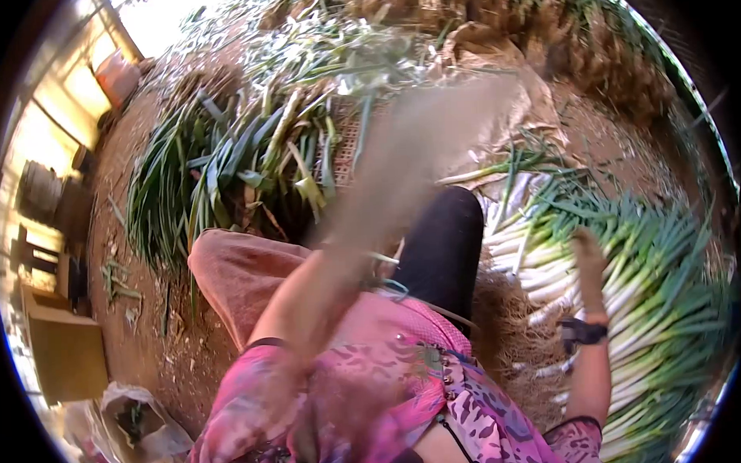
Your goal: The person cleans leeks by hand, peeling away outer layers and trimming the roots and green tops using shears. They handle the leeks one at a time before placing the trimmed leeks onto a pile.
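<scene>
Touching: leeks [658,295], the trimmed pile at my right, under the right hand [587,252].
Right fingers: pressed on them; I cannot tell any grip.
Left hand [436,135]: raised, blurred; I cannot tell its fingers.
Around: I see a green heap [221,171] ahead-left, a box [65,356] far left.

L hand [455,118] lost in motion blur | R hand [587,252] soft, grip unclear (fingers indistinct vs leeks [665,262])
</scene>
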Demonstrator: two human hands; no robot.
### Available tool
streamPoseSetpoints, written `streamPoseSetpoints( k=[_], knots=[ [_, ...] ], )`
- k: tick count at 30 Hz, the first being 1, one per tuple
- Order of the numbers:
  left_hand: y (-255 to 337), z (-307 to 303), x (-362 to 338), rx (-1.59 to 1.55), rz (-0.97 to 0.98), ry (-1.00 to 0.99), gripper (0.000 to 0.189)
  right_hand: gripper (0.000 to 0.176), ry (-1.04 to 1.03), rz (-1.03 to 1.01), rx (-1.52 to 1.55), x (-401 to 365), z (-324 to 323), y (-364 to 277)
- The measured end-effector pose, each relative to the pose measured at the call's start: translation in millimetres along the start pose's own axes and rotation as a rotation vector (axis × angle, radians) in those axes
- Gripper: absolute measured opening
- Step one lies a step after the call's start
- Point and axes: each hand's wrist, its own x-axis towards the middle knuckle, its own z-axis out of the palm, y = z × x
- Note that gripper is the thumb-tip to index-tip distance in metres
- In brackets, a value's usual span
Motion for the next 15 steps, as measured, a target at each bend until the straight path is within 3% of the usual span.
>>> streamPoseSetpoints(
  k=[1, 2, 3, 4, 6, 8, 10, 11, 12, 14, 15],
  knots=[
    [-45, 42, 26, 0.233, 0.353, 0.077, 0.027, 0.029, -0.177, -0.122, 0.125, 7, 65, -51],
    [-44, 75, 32, 0.204, 0.376, 0.116, 0.028, 0.034, -0.342, -0.140, 0.187, 10, 126, -73],
    [-35, 105, 38, -0.314, -0.014, -0.072, 0.032, 0.037, -0.564, -0.065, 0.185, 5, 163, -134],
    [-33, 126, 46, -0.827, -0.408, -0.261, 0.035, 0.042, -0.618, -0.294, 0.150, 6, 206, -156],
    [31, 62, -26, -0.317, -0.313, -0.242, 0.040, 0.041, -0.769, -0.458, 0.002, 4, 279, -163],
    [-18, 92, -16, -0.571, -0.488, -0.284, 0.048, 0.046, -1.048, -0.347, -0.339, -2, 340, -151],
    [-44, 93, -18, -0.519, -0.424, -0.353, 0.036, 0.039, -1.132, -0.288, -0.743, -28, 398, -114],
    [-45, 79, -22, -0.457, -0.374, -0.380, 0.031, 0.036, -1.450, -0.436, -0.786, -34, 432, -93],
    [-44, 69, -24, -0.405, -0.357, -0.386, 0.027, 0.034, -1.675, -1.001, -0.828, -40, 452, -80],
    [-43, 68, -21, -0.387, -0.467, -0.347, 0.024, 0.033, -1.690, -0.709, -0.655, -53, 471, -72],
    [-52, 80, -14, -0.281, -0.238, -0.299, 0.025, 0.032, -1.617, -0.780, -0.726, -53, 473, -63]
  ],
)
